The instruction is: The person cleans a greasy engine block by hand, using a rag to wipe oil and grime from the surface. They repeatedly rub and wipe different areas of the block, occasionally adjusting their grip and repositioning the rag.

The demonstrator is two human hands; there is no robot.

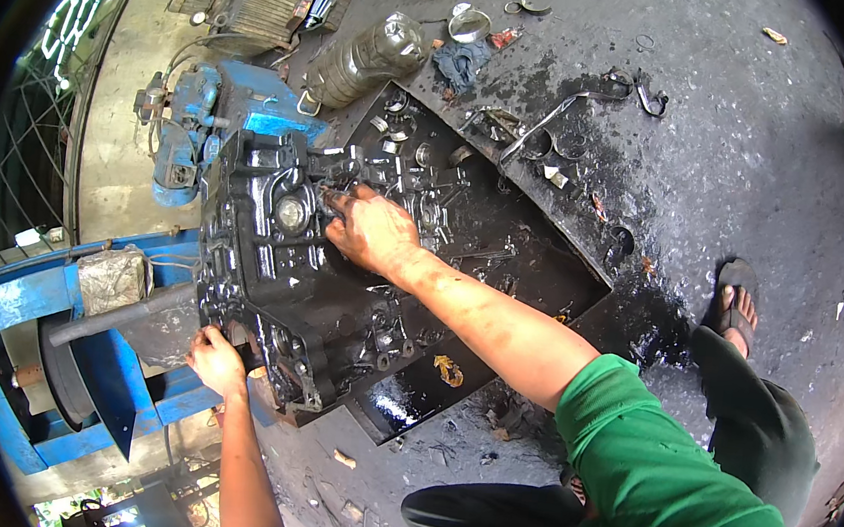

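A dark, oil-wet engine block (315, 279) lies in the middle, over a black oily tray (533, 258). At its near left end, my left hand (218, 358) has its fingers curled on the block's edge, close to a round opening. My right hand (373, 229) reaches across the top of the block, beside a round pale plug (293, 214). Its fingers are bent and pressed together against the block, and their tips are blackened. Whatever lies under those fingertips is too dark to make out. Small ring-shaped metal parts (424, 153) lie in the tray behind the block.
Left of the block stands a blue metal frame (22, 299) with a grey pipe (122, 313). Behind are a blue machine (246, 98), a large plastic bottle (370, 58) and a finned metal part (264, 4). A metal strip (555, 115) and rags (460, 63) litter the oily floor.
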